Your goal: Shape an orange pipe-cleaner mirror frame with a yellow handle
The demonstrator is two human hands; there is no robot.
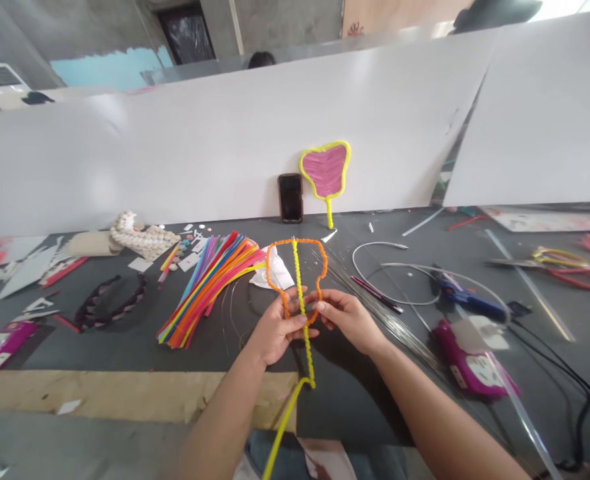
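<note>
My left hand [277, 328] and my right hand [345, 317] both pinch the lower part of an orange pipe-cleaner frame [319, 265] held above the dark table [125, 333]. A yellow pipe cleaner [299, 293] is wound up the frame's middle, and its loose end trails down toward my lap. A bundle of coloured pipe cleaners [209, 287] lies just left of my hands. A finished pink and yellow fan shape [326, 172] leans on the white board behind.
A black phone [291, 197] stands against the white board [175, 147]. Thin metal wires [375, 307], a blue glue gun [462, 295] and a pink package [469, 363] lie to the right. A braided headband [109, 301] and shell string [142, 238] lie left.
</note>
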